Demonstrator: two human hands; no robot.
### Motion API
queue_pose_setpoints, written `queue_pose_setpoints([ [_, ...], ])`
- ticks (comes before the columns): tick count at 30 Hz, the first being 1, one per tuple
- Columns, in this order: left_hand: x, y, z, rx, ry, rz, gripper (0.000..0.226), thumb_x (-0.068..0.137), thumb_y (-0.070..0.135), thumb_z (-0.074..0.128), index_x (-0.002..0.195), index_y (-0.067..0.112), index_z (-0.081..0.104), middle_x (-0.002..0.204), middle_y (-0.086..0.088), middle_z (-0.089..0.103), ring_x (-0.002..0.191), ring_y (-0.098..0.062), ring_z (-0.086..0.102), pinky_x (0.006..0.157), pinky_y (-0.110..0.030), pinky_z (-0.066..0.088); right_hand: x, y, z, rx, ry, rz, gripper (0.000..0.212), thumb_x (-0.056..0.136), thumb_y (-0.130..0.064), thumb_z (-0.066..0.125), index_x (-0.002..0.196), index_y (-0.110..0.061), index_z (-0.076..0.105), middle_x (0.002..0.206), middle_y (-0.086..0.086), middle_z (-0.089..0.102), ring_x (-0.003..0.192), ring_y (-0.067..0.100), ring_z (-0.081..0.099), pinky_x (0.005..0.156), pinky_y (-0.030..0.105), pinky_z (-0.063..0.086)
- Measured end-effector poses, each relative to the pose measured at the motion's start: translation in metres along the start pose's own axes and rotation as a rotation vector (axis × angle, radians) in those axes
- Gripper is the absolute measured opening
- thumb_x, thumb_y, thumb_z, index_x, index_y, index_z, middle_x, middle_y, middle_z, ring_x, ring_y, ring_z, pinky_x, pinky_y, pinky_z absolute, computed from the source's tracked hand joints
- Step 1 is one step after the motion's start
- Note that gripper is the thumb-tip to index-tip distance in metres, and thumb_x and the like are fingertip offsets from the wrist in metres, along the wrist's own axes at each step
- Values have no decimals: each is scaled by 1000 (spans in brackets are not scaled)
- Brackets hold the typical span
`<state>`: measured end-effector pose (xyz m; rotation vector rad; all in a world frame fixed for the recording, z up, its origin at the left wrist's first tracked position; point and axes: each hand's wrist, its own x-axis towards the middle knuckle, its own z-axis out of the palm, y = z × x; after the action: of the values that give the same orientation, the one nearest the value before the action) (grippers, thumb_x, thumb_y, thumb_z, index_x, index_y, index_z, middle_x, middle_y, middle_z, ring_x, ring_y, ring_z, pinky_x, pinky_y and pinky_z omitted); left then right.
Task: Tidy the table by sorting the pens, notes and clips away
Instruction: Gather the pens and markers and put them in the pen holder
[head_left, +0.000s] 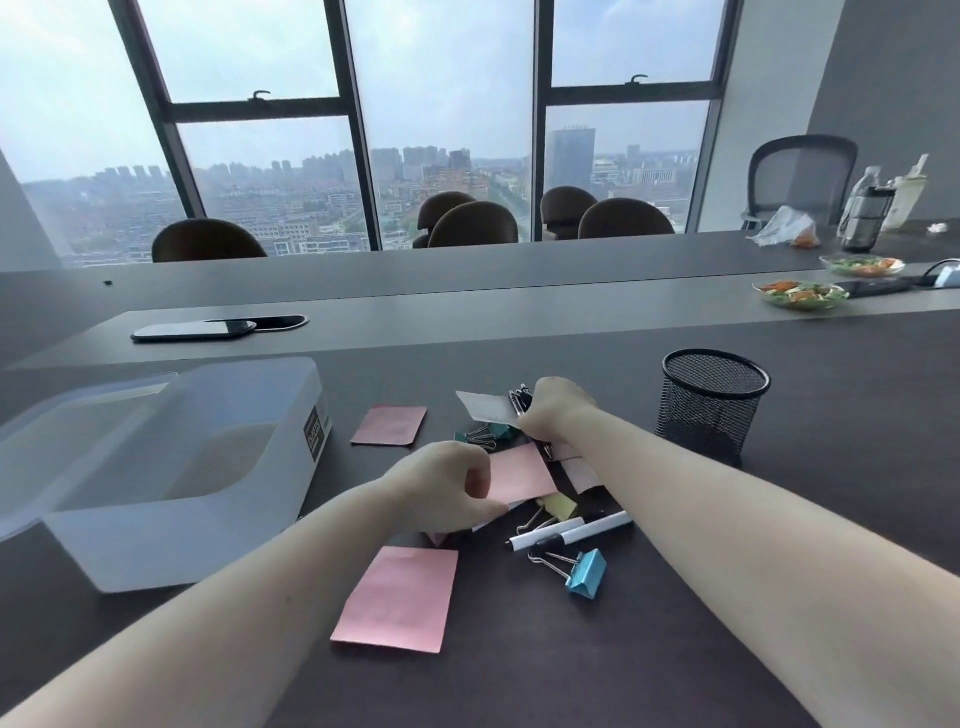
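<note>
On dark table (675, 649) before city-view windows (447, 130), perhaps seven scattered notes.

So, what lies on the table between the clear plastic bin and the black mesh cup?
In the head view, between the bin and mesh cup lie a pink note, binder clips and the right hand gripping pens.

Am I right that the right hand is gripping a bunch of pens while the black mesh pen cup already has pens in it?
Not quite. The head view shows the mesh pen cup empty. The right hand does grip a bunch of pens.
</note>
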<state>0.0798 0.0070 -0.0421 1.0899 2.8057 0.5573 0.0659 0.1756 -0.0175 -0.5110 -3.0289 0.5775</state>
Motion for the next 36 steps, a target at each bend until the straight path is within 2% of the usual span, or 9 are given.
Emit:
queue_pose_setpoints([
  [5,-5,3,-5,41,-4,-4,20,71,37,67,68,29,50,68,14,56,66,-7,51,67,-25,45,0,-4,-1,16,-42,33,29,83,-19,54,59,-15,39,63,0,44,79,27,51,67,28,40],
  [9,-10,9,-12,239,4,5,19,71,31,60,88,27,52,91,9,66,82,-18,54,68,-29,45,0,-4,2,13,-56,73,25,77,-22,60,60,-14,42,63,0,46,78,26,53,64,26,41],
  [14,-9,17,-10,399,-18,-45,27,82,14,47,108,13,41,105,-10,63,97,-35,58,69,-36,41,-1,0,-1,33,-52,107,13,78,-17,57,68,-13,49,64,2,53,76,26,58,65,25,44],
  [21,-3,23,-12,324,-78,-152,40,84,3,39,123,10,33,114,-14,59,103,-38,57,70,-38,39,-1,7,-11,233,8,151,25,82,-5,48,61,-12,38,63,3,42,69,25,48,51,23,35],
  [23,-3,23,-17,290,-87,-199,45,84,3,39,128,12,31,105,-11,57,94,-34,55,68,-36,38,-2,9,-18,281,22,142,24,84,-3,44,62,-11,37,65,4,40,62,22,43,47,23,32],
  [25,-5,24,-24,316,-109,-252,43,84,4,37,126,13,33,96,-10,56,84,-31,50,66,-34,36,-3,12,-23,299,15,131,23,85,-4,40,64,-11,36,67,5,40,57,19,39,47,23,31],
  [30,-8,17,-34,432,-144,-280,13,95,22,34,100,19,46,123,-4,59,110,-27,55,84,-34,42,-7,16,-28,323,-10,117,23,86,-4,36,64,-12,34,65,5,40,53,17,35,47,22,27],
  [33,-11,11,-39,471,-126,-342,37,97,47,30,106,19,52,124,-1,59,115,-25,55,80,-31,39,-10,18,-28,312,-18,103,17,85,-4,37,69,-11,38,66,5,41,52,17,35,47,21,28],
  [36,-13,8,-40,471,-79,-338,44,95,55,26,87,19,51,115,-2,62,111,-24,56,75,-30,38,-12,20,-26,271,-11,97,11,85,-5,38,92,-10,45,71,5,42,52,18,39,43,21,28],
])
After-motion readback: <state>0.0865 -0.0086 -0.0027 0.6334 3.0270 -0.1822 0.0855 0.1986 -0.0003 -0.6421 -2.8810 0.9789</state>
